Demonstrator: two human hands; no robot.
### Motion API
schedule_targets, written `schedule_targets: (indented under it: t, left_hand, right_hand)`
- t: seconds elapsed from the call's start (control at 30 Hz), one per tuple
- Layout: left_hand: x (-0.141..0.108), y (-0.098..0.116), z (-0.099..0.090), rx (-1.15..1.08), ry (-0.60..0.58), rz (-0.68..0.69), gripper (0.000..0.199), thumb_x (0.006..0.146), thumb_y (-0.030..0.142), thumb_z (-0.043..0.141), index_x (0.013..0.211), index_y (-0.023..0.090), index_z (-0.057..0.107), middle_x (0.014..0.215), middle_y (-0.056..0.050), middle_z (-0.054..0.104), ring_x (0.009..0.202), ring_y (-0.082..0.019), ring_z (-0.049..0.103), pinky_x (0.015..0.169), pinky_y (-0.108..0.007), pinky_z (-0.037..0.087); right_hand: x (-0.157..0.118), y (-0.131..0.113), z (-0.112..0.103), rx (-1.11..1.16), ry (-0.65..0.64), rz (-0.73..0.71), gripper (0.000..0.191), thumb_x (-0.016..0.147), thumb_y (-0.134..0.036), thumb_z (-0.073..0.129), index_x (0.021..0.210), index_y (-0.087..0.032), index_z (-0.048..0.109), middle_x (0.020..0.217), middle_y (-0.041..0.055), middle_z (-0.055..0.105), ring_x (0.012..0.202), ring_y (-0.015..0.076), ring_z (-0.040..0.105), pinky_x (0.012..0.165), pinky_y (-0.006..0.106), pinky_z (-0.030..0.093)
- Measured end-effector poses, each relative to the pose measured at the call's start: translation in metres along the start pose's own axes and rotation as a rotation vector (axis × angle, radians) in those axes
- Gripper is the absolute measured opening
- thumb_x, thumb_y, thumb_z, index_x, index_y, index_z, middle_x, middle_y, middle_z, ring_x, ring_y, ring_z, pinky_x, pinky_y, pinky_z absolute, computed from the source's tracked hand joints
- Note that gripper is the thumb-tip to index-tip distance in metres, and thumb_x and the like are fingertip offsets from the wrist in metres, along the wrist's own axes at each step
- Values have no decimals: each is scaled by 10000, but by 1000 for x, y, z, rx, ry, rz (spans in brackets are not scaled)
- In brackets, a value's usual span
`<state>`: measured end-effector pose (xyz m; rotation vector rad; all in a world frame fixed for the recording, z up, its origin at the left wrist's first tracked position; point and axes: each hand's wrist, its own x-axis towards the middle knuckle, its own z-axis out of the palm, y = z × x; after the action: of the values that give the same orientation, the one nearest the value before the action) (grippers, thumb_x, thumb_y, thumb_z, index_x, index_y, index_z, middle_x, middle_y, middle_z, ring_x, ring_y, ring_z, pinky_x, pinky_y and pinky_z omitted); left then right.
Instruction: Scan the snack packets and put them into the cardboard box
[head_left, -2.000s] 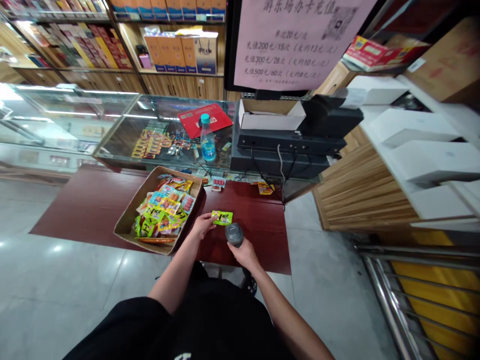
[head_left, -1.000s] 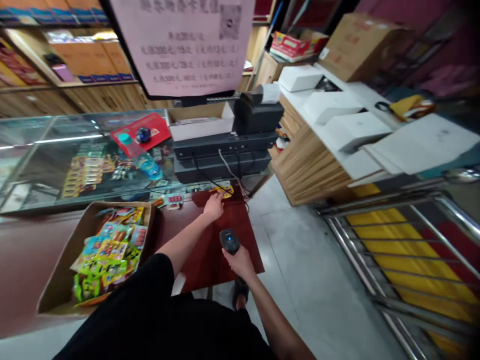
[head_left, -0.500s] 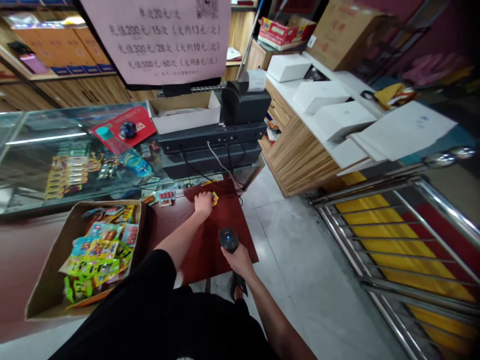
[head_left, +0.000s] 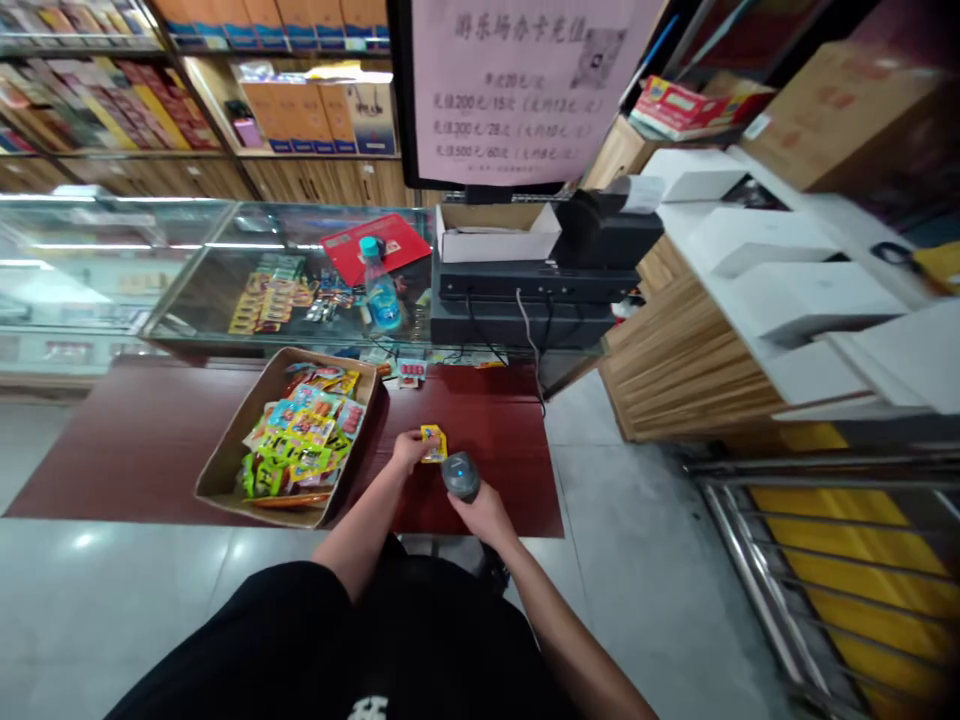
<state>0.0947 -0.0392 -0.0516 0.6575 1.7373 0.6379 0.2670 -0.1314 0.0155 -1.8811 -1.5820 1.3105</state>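
Note:
My left hand pinches the left edge of a small yellow snack packet above the dark red table. Just to its right, my right hand is wrapped round a black barcode scanner with a small blue light on top. The scanner's head is close to the packet; whether they touch I cannot tell. Left of my hands, a cardboard box holds many colourful snack packets. A few more packets, one with red pieces, lie at the table's back edge.
Behind the table stands a glass display counter with a water bottle and a red sheet. A black register unit with hanging cables sits beside them. White boxes and a metal railing are on the right.
The view has swung left. My left hand has drawn the yellow packet back from the far part of the table, close to the scanner. My right hand still holds the scanner.

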Motion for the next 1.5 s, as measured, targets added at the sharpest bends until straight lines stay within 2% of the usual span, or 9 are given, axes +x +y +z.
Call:
schedule_targets:
  t: [0.3, 0.47, 0.77, 0.87, 1.0, 1.17, 1.27, 1.37, 1.5]
  left_hand:
    - [-22, 4, -40, -408, -59, -64, 382, 569, 250, 877, 860, 92, 687, 789, -112, 733, 643, -188, 697, 598, -291, 580]
    - [-27, 8, -48, -465, -31, -48, 325, 590, 235, 866, 826, 84, 701, 756, -104, 730, 627, -163, 685, 546, -229, 548]
    - [-38, 17, -53, -508, -84, -67, 398, 517, 232, 902, 815, 77, 688, 751, -104, 725, 579, -166, 675, 588, -286, 573]
    - [-39, 23, -63, -528, -66, -23, 401, 530, 240, 895, 833, 84, 684, 767, -94, 729, 614, -169, 683, 620, -286, 573]
    - [-44, 39, -104, -482, 33, 102, 378, 578, 256, 859, 877, 101, 687, 789, -70, 732, 675, -167, 691, 667, -271, 561]
    - [-65, 58, -177, -186, 361, 276, 386, 660, 337, 783, 966, 122, 689, 807, -63, 731, 720, -181, 691, 642, -249, 526]
    - [-78, 65, -201, 39, 557, 339, 391, 668, 374, 758, 971, 134, 700, 863, -79, 732, 796, -204, 690, 683, -259, 514]
    - [-77, 74, -195, 163, 601, 394, 358, 690, 369, 732, 969, 146, 706, 864, -75, 730, 790, -199, 684, 708, -265, 504]
    - [-47, 94, -141, 274, 435, 445, 282, 718, 332, 716, 951, 173, 707, 835, -53, 729, 770, -185, 679, 699, -255, 493]
  right_hand:
    - [-3, -32, 15, -67, -103, -66, 278, 754, -292, 689, 998, -158, 703, 980, 108, 744, 980, 256, 692, 762, 250, 502]
    - [-6, -38, 16, -84, -120, -64, 280, 762, -294, 686, 1007, -159, 707, 969, 102, 747, 957, 250, 699, 743, 247, 505]
    - [-1, -40, 14, -76, -134, -69, 295, 763, -308, 683, 1007, -144, 695, 971, 108, 744, 959, 240, 696, 759, 248, 509]
    - [2, -41, 12, -71, -142, -94, 293, 772, -311, 669, 1016, -151, 687, 969, 102, 741, 955, 237, 698, 754, 251, 516]
    - [9, -50, 10, -80, -166, -126, 291, 761, -317, 685, 994, -143, 689, 834, 89, 740, 830, 233, 721, 679, 256, 531]
    - [22, -74, 5, -83, -181, -191, 276, 760, -327, 694, 958, -135, 695, 715, 77, 722, 690, 216, 721, 610, 240, 525]
    - [27, -87, -2, -69, -171, -222, 272, 763, -342, 692, 946, -141, 694, 691, 73, 719, 640, 209, 715, 578, 230, 516]
    - [31, -92, -14, -50, -146, -227, 259, 768, -352, 684, 923, -145, 694, 664, 67, 714, 580, 198, 702, 539, 221, 500]
    - [39, -86, -37, -23, -77, -175, 237, 786, -347, 658, 891, -137, 691, 633, 68, 707, 516, 188, 682, 490, 215, 477]
